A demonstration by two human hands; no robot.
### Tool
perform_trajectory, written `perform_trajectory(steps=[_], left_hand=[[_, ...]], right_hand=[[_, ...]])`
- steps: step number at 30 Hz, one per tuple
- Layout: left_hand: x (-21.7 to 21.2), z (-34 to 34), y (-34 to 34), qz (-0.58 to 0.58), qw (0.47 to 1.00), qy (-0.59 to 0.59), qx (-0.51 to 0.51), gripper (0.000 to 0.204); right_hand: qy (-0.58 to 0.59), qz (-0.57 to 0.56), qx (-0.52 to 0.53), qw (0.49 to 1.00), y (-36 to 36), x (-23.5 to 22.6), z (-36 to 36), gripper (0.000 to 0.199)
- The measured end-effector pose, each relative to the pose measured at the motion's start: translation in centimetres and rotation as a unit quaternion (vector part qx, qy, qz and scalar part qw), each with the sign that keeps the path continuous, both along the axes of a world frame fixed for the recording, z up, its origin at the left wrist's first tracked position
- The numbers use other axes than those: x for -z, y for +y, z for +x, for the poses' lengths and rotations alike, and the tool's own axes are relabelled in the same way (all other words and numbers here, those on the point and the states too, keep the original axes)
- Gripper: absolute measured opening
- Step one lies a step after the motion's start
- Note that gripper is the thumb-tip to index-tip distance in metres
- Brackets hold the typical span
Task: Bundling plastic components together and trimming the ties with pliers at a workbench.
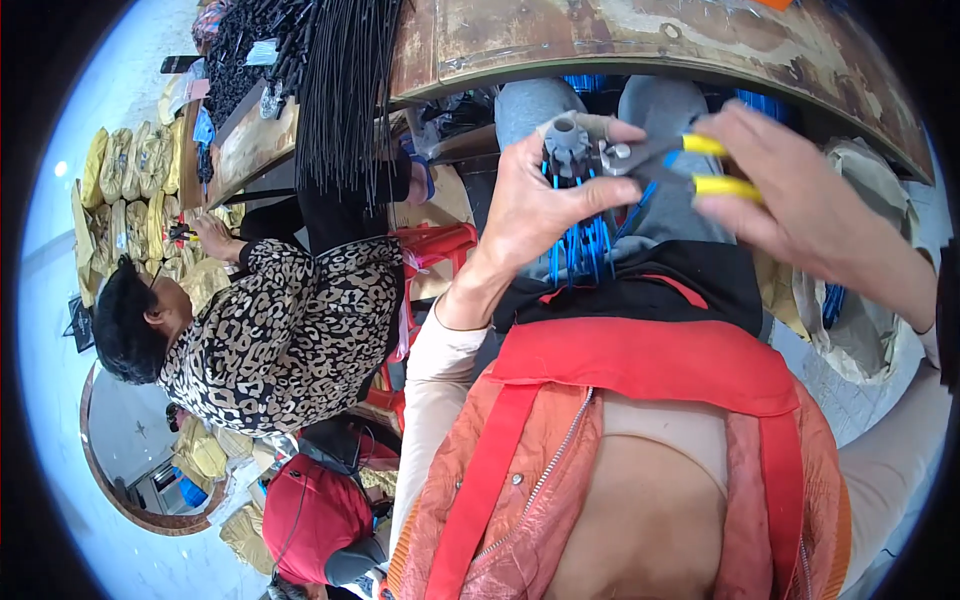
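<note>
My left hand (530, 205) grips a grey, notched umbrella hub (567, 150), its round hole facing up. Blue umbrella ribs (582, 250) hang in a bundle below the hub, over my lap. My right hand (785, 180) is closed around the pliers (728, 188), which have yellow handles. The pliers' jaws point left and meet the side of the hub, between my left thumb and index finger. Some small metal piece shows at the jaws, too small to name.
A worn wooden bench (600, 40) runs along the far side. Long black rods (345, 100) droop over its left part. To the left sits a co-worker (280, 335) in a patterned top, near yellow wrapped bundles (140, 165). A whitish sack (860, 340) stands at right.
</note>
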State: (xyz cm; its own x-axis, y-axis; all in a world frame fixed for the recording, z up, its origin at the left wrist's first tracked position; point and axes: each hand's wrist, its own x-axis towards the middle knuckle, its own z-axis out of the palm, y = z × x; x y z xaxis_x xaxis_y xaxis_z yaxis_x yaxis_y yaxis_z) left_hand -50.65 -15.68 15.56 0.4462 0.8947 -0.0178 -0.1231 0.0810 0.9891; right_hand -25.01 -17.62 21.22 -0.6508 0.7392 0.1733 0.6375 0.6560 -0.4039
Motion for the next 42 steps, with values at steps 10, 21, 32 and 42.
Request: perform_trajectory(steps=[10, 21, 32, 42], left_hand=[[1.1, -3.9, 3.7, 0.009, 0.997, -0.041, 0.070, 0.040], [1.6, -6.8, 8.3, -0.051, 0.997, -0.056, 0.007, 0.047], [3.0, -7.3, 11.3, -0.053, 0.994, -0.093, -0.023, 0.045], [1.9, -5.1, 9.2, 0.002, 0.997, -0.032, -0.072, 0.046]], right_hand=[[-0.050, -0.633, 0.071, 0.769, 5.5, -3.0, -4.5, 0.034], [-0.012, -0.650, 0.048, 0.759, 13.1, -4.9, -8.0, 0.030], [-0.074, 0.016, -0.062, 0.995, 15.0, -1.6, -7.7, 0.034], [-0.078, 0.061, -0.044, 0.994, 12.6, 0.0, -5.3, 0.036]])
